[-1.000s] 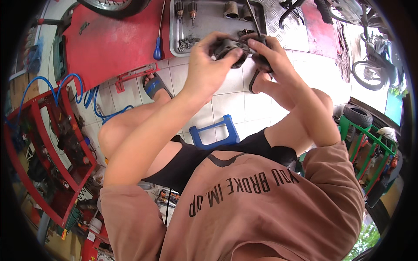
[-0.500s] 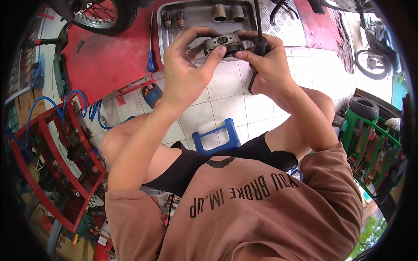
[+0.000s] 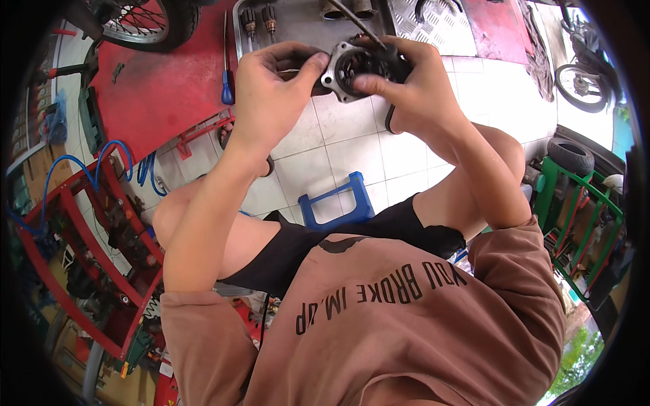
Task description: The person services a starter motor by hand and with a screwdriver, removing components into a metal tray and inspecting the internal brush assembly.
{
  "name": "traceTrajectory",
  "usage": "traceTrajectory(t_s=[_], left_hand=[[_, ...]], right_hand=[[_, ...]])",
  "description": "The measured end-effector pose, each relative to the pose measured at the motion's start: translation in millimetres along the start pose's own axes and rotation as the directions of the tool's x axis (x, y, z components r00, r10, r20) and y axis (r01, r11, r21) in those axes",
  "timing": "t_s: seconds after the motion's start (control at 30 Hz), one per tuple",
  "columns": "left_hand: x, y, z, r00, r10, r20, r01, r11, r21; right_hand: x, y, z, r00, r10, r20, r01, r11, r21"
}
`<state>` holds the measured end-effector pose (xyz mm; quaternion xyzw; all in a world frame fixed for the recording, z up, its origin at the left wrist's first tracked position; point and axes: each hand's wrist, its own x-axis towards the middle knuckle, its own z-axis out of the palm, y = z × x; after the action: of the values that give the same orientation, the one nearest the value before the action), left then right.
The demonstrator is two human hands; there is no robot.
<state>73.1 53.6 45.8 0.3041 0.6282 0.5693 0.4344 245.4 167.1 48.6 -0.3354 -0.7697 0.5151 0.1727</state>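
In the head view, a round metal housing [image 3: 349, 68] is being clasped by the right hand [image 3: 421, 82] together with a dark-handled tool [image 3: 355, 19], while its left edge is being pinched by the left hand [image 3: 271, 88]. The housing is being suspended just off the near edge of the metal tray [image 3: 298, 24], toward its right-hand end.

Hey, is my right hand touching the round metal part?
Touching. The head view shows it: the right hand grips the round metal part, its thumb lying across the near side.
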Motion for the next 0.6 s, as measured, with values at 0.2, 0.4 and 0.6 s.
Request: traceTrajectory(t_s=[0.2, 0.4, 0.6], left_hand=[[0, -8, 9, 0.991, -0.118, -0.058, 0.11, 0.986, -0.128], [-1, -22, 15, 0.994, -0.078, -0.082, 0.077, 0.997, -0.014], [2, -32, 14, 0.997, -0.064, -0.052, 0.065, 0.998, 0.015]], right_hand=[[4, -3, 6, 0.937, -0.344, -0.056, 0.317, 0.908, -0.274], [3, -3, 8, 0.92, -0.388, -0.046, 0.342, 0.857, -0.386], [5, -3, 9, 0.899, -0.437, -0.032, 0.388, 0.829, -0.403]])
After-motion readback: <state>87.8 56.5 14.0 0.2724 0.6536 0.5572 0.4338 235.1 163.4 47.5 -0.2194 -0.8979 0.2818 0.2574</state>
